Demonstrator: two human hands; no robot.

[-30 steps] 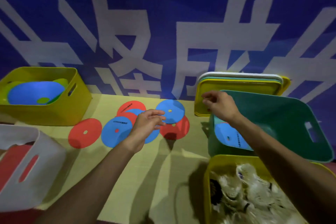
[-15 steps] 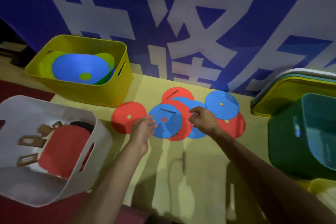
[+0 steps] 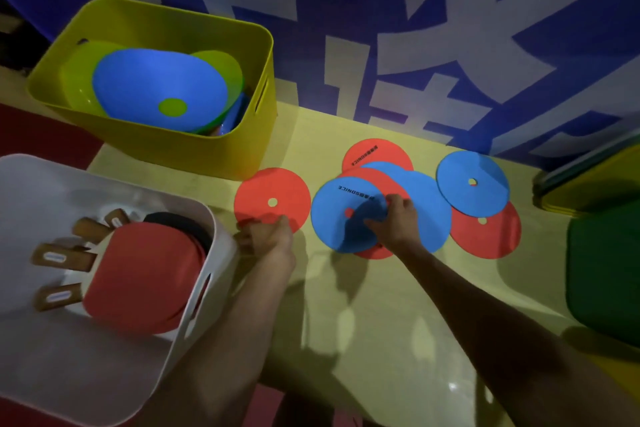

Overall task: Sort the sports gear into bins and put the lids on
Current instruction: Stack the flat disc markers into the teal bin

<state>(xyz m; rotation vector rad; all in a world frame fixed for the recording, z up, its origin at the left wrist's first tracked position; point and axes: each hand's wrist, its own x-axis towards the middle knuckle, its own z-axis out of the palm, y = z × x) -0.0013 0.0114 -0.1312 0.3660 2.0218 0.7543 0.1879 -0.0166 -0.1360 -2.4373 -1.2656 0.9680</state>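
Several flat red and blue discs lie overlapping on the yellow table [image 3: 363, 322]. My left hand [image 3: 268, 237] curls its fingers on the near edge of a lone red disc [image 3: 273, 189], beside the white bin [image 3: 69, 374]. My right hand [image 3: 394, 220] sits with curled fingers on the right edge of the front blue disc [image 3: 341, 222], which tops a pile of red and blue ones. Further right, another blue disc [image 3: 472, 184] overlaps a red disc [image 3: 485, 236].
A yellow bin [image 3: 194, 152] at the back left holds blue and green cones. The white bin at the near left holds red table tennis bats with wooden handles. A green bin [image 3: 606, 270] and stacked lids [image 3: 595, 180] stand at the right edge. A blue and white banner hangs behind.
The view has swung left and down. My right hand came from the green bin to the disc pile. My left hand moved left to the lone red disc's near edge.
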